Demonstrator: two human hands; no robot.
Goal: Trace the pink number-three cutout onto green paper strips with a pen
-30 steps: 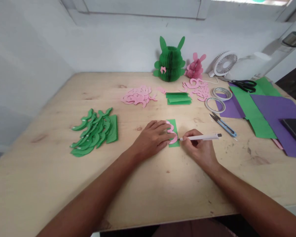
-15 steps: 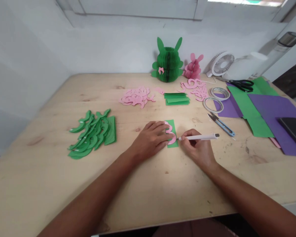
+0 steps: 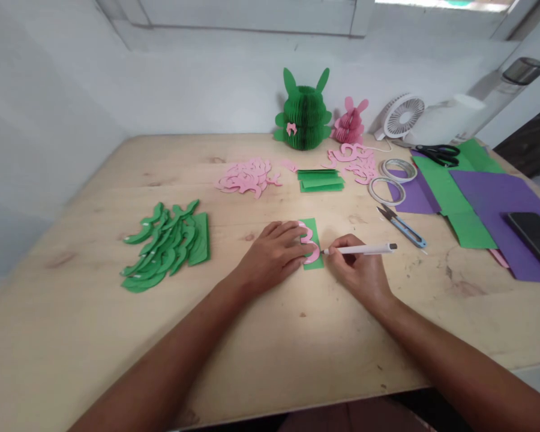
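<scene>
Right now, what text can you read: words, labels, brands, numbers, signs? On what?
No readable text anywhere.
White pen: any marking too small to read.
Tape rolls: any print too small and blurred.
Metal-capped bottle: too blurred to tell.
Pink cutout: visible edge resembles a "3", but that's its shape, not a legible printed number.

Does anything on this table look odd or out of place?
Nothing looks spilled or damaged. One small oddity: the bow-like pink piece on the green paper figure sits off-centre, toward the picture's left, rather than in the middle of the body.
</scene>
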